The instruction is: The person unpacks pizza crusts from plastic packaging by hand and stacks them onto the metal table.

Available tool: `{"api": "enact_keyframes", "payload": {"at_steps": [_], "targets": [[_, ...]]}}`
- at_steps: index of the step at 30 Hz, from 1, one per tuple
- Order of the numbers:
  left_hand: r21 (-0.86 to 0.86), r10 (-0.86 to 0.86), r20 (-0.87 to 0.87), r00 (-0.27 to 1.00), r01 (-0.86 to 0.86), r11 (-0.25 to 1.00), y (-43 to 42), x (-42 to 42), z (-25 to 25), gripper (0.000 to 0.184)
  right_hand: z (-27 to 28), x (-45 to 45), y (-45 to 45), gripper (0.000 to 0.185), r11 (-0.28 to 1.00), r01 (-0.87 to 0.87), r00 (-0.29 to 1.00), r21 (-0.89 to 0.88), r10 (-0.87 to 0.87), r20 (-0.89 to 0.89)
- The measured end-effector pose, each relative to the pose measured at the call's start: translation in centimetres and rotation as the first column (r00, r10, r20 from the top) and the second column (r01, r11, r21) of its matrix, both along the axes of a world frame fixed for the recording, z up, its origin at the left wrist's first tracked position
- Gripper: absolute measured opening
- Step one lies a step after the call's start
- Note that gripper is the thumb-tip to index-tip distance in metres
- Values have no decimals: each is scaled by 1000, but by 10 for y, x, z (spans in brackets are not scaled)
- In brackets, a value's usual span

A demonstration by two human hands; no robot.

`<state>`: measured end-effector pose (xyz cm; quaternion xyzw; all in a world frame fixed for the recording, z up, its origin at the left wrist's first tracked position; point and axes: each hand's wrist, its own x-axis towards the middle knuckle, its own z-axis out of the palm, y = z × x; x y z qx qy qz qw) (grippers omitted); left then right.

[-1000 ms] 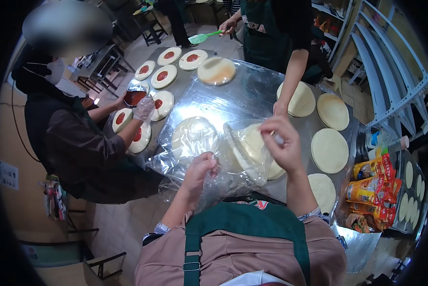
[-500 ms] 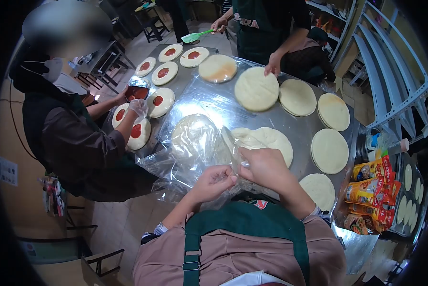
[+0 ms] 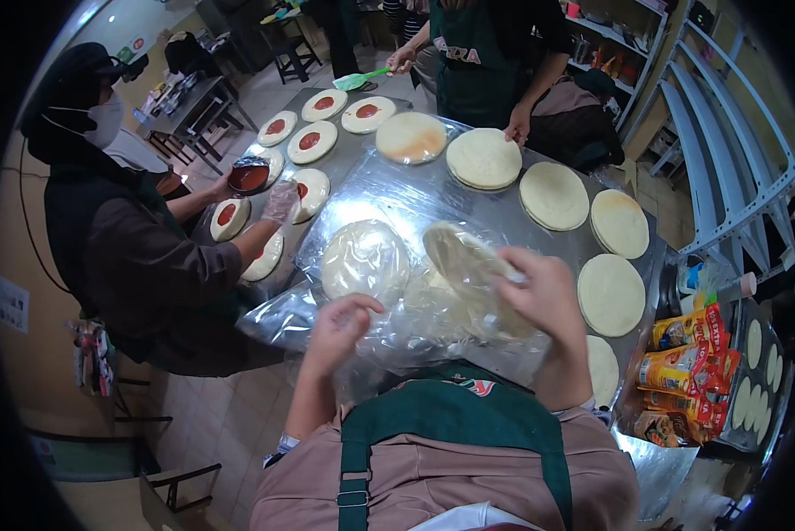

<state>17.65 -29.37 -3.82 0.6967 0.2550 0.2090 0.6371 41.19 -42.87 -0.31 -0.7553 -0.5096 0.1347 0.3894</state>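
My right hand (image 3: 544,288) grips the right edge of a pale round pizza base (image 3: 458,257), raised and tilted over the front of the metal table. Clear plastic is around and below this base, and its lower part is blurred. My left hand (image 3: 335,327) is at the near edge of the clear plastic sheeting (image 3: 282,319), fingers loosely bent and apart, with nothing visible in them. Just beyond it, another pizza base (image 3: 365,261) lies under shiny plastic.
Stacked pizza bases (image 3: 610,295) line the right side of the metal table (image 3: 539,243). Sauce-topped bases (image 3: 312,142) are at the far left, where a gloved co-worker (image 3: 132,230) holds a sauce bowl (image 3: 249,177). Another person holds a green spatula (image 3: 362,80). Orange packets (image 3: 681,372) stand at right.
My hands have moved apart; the right now lifts and tilts a pizza base, while the left has come off the plastic it pinched. Across the table, a co-worker's held base has been lowered.
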Motion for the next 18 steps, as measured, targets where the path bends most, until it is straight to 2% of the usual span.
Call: {"api": "enact_keyframes", "payload": {"at_steps": [1,2,3,4,5,7,8,9,10,11,12,13,14,15,17,18], "targets": [[92,157,-126,980,-146,985,5,-4,2,35,6,6,-7,21,1000,-4,1000,0,4,3],[91,161,-125,979,-150,984,10,-8,1,35,11,11,-15,23,993,26,992,114,-12,-123],[287,258,-370,893,-154,945,16,-13,-2,37,15,15,-23,25,973,71,968,221,-13,-250],[467,381,-561,735,-99,879,21,-18,-6,39,21,19,-31,25,973,68,968,222,-11,-249],[466,381,-561,735,-100,879,24,-21,-11,39,27,22,-41,25,959,87,963,270,-11,-271],[720,613,-602,511,15,694,27,-26,-20,41,42,24,-57,25,942,111,956,317,-15,-292],[696,619,-636,461,-5,718,29,-28,-21,45,50,24,-64,26,932,146,932,331,-17,-362],[697,618,-635,463,-2,717,30,-26,-21,45,53,24,-71,27,922,182,902,343,-18,-432],[652,581,-569,582,-110,750,29,-23,-19,48,52,28,-80,29,926,110,911,361,52,-410],[587,545,-482,686,-209,782,29,-20,-18,52,50,29,-78,29,926,112,911,360,49,-410],[585,544,-483,686,-209,784,29,-16,-18,52,47,30,-74,30,905,-56,962,421,163,-221],[490,412,-330,850,-219,844,29,-11,-18,57,45,30,-71,30,864,-231,963,447,269,-21],[394,271,-136,953,-199,897,29,-6,-17,62,49,18,-64,27,868,-179,955,462,267,-131],[395,272,-136,953,-200,897,28,-3,-14,62,47,14,-58,27,868,-179,954,463,268,-132],[179,38,52,998,-47,983,23,4,1,68,28,16,-42,33,830,-363,873,424,462,-158],[180,34,53,998,-43,983,23,5,1,68,28,16,-43,33,831,-360,875,424,459,-157]]}}
